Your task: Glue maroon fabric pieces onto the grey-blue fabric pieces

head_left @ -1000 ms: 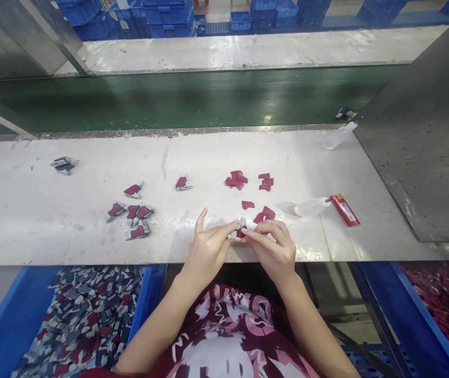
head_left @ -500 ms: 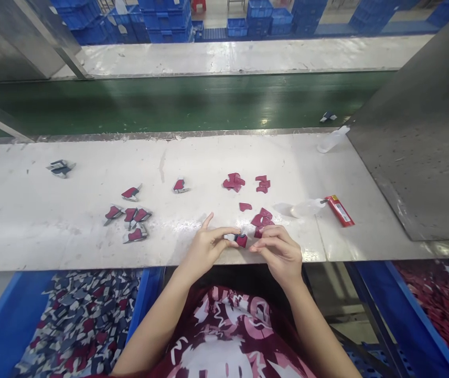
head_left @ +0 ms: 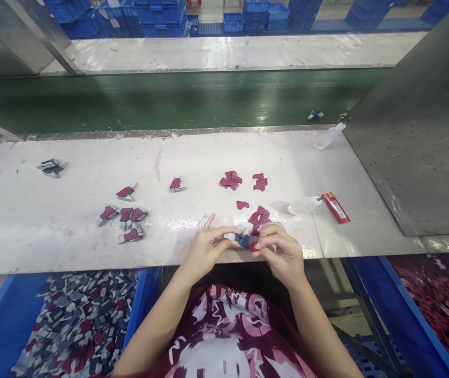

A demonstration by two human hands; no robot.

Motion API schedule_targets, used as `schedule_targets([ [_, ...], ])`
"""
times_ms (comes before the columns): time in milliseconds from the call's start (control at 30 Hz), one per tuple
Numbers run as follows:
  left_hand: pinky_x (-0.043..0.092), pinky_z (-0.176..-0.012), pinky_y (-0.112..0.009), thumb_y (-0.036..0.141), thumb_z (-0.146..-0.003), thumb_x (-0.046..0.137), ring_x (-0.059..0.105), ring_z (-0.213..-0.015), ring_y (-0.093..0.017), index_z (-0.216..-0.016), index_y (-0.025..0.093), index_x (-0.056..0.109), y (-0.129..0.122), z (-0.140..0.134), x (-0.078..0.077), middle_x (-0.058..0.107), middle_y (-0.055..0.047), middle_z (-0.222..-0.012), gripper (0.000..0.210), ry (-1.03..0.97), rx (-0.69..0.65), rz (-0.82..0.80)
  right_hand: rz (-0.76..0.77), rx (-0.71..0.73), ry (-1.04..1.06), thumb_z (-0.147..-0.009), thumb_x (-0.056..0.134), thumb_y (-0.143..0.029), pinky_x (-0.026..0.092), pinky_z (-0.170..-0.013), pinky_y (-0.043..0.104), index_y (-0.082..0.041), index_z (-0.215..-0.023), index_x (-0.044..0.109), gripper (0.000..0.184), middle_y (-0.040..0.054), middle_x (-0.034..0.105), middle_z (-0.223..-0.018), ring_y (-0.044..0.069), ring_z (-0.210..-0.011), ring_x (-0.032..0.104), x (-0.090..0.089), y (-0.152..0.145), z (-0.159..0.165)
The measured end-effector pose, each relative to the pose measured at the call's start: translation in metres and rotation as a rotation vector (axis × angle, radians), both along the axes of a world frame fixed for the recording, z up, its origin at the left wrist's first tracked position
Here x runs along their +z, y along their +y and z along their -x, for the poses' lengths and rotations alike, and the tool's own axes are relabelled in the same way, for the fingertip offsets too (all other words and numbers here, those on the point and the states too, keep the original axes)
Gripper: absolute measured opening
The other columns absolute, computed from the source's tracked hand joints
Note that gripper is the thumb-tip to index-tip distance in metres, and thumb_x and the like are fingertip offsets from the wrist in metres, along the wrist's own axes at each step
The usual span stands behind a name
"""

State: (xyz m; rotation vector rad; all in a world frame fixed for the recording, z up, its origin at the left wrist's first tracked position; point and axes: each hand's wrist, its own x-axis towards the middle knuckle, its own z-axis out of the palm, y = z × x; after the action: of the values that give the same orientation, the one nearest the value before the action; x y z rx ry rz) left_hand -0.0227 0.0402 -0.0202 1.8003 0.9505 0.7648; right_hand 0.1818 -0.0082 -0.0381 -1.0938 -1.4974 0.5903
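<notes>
My left hand (head_left: 209,247) pinches a small navy and light-grey moulded piece (head_left: 242,240) between thumb and fingers, just above the table's front edge. Between the thumb and fingertips of my right hand (head_left: 281,249) is a small dark-red flat piece (head_left: 252,246), close beside the navy piece. Whether the two touch I cannot tell. Behind my right fingers lie loose red pieces (head_left: 259,214), partly covered by the hand. More red pieces (head_left: 231,180) rest farther back, with a single one (head_left: 242,205) nearer. To the left, several grey-navy pieces with red faces (head_left: 132,233) lie in a loose group.
Two translucent bottles (head_left: 329,137) (head_left: 305,206) and a red packet (head_left: 335,208) are at the right, near a metal panel (head_left: 413,136). Below the table stand blue bins of mixed pieces (head_left: 78,320) and red pieces (head_left: 440,304). A green conveyor belt (head_left: 193,100) runs behind.
The red piece that lay over the navy piece's face is now off it, at my right fingertips. The navy surface shows. The view has shifted slightly.
</notes>
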Motion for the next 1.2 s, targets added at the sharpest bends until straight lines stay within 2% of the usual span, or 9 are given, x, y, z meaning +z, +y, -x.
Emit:
schedule_targets([
  [167, 0.017, -0.126, -0.058, 0.023, -0.088, 0.066, 0.077, -0.088, -0.021, -0.099, 0.025, 0.075, 0.004, 0.005, -0.002, 0.081, 0.001, -0.088, 0.015, -0.054, 0.141, 0.086, -0.003, -0.313, 0.262, -0.085, 0.074, -0.036, 0.054, -0.071, 0.034, -0.023, -0.078, 0.062, 0.019, -0.0003, 0.06, -0.076, 0.018, -0.079, 0.063, -0.011, -0.006, -0.035],
  [300, 0.017, -0.127, -0.054, 0.026, -0.084, 0.072, 0.077, -0.088, -0.02, -0.096, 0.025, 0.076, 0.004, 0.004, -0.005, 0.081, 0.002, -0.092, 0.013, -0.087, 0.205, 0.156, -0.026, -0.811, -0.17, -0.078, 0.081, -0.032, 0.052, -0.065, 0.032, -0.021, -0.082, 0.07, 0.016, 0.0037, 0.07, -0.081, 0.02, -0.076, 0.066, -0.018, -0.012, -0.077],
  [367, 0.016, -0.127, -0.052, 0.027, -0.083, 0.074, 0.077, -0.087, -0.019, -0.097, 0.026, 0.076, 0.005, 0.002, -0.009, 0.081, 0.002, -0.096, 0.014, -0.093, 0.225, 0.154, -0.054, -0.941, -0.417, -0.08, 0.079, -0.033, 0.052, -0.063, 0.033, -0.021, -0.08, 0.072, 0.015, 0.0047, 0.074, -0.081, 0.02, -0.072, 0.067, -0.021, -0.014, -0.092],
  [600, 0.011, -0.124, -0.057, 0.02, -0.082, 0.076, 0.074, -0.101, -0.022, -0.097, 0.026, 0.073, 0.008, 0.001, -0.022, 0.079, 0.0, -0.109, 0.017, 0.096, 0.274, 0.036, -0.126, -0.808, -0.676, -0.082, 0.076, -0.027, 0.055, -0.079, 0.037, -0.022, -0.095, 0.077, 0.014, 0.0101, 0.07, -0.104, 0.024, -0.096, 0.067, -0.02, -0.009, -0.076],
  [700, 0.019, -0.118, -0.058, 0.016, -0.08, 0.078, 0.065, -0.118, -0.026, -0.096, 0.027, 0.073, 0.008, 0.0, -0.022, 0.078, 0.0, -0.111, 0.02, 0.207, 0.282, -0.08, -0.018, -0.76, -0.657, -0.084, 0.072, -0.032, 0.051, -0.09, 0.046, -0.026, -0.1, 0.078, 0.017, 0.0127, 0.054, -0.133, 0.034, -0.125, 0.052, -0.017, -0.005, -0.065],
  [800, 0.027, -0.112, -0.054, 0.016, -0.08, 0.079, 0.062, -0.119, -0.027, -0.096, 0.027, 0.072, 0.008, 0.0, -0.022, 0.078, 0.0, -0.11, 0.021, 0.263, 0.27, -0.171, 0.108, -0.623, -0.705, -0.092, 0.06, -0.033, 0.04, -0.104, 0.06, -0.031, -0.112, 0.075, 0.025, 0.0113, 0.049, -0.138, 0.039, -0.139, 0.035, -0.017, -0.001, -0.067],
  [967, 0.031, -0.108, -0.049, 0.018, -0.08, 0.079, 0.063, -0.115, -0.026, -0.097, 0.026, 0.072, 0.01, 0.001, -0.023, 0.078, 0.0, -0.108, 0.02, 0.285, 0.266, -0.242, 0.228, -0.513, -0.758, -0.092, 0.058, -0.043, 0.039, -0.101, 0.063, -0.031, -0.134, 0.062, 0.044, 0.0136, 0.054, -0.129, 0.04, -0.132, 0.04, -0.02, 0.002, -0.08],
  [1100, 0.032, -0.108, -0.049, 0.019, -0.081, 0.079, 0.063, -0.113, -0.025, -0.096, 0.026, 0.071, 0.01, 0.001, -0.024, 0.078, 0.0, -0.106, 0.019, 0.283, 0.259, -0.263, 0.25, -0.563, -0.764, -0.087, 0.063, -0.054, 0.043, -0.095, 0.059, -0.033, -0.122, 0.07, 0.041, 0.0137, 0.046, -0.143, 0.038, -0.123, 0.048, -0.02, -0.002, -0.083],
  [1200, 0.033, -0.107, -0.049, 0.019, -0.082, 0.078, 0.064, -0.112, -0.026, -0.095, 0.026, 0.07, 0.009, 0.001, -0.024, 0.078, -0.001, -0.105, 0.017, 0.281, 0.261, -0.275, 0.212, -0.631, -0.741, -0.088, 0.063, -0.055, 0.043, -0.094, 0.055, -0.031, -0.106, 0.077, 0.033, 0.0124, 0.055, -0.133, 0.035, -0.119, 0.05, -0.021, -0.008, -0.081],
])
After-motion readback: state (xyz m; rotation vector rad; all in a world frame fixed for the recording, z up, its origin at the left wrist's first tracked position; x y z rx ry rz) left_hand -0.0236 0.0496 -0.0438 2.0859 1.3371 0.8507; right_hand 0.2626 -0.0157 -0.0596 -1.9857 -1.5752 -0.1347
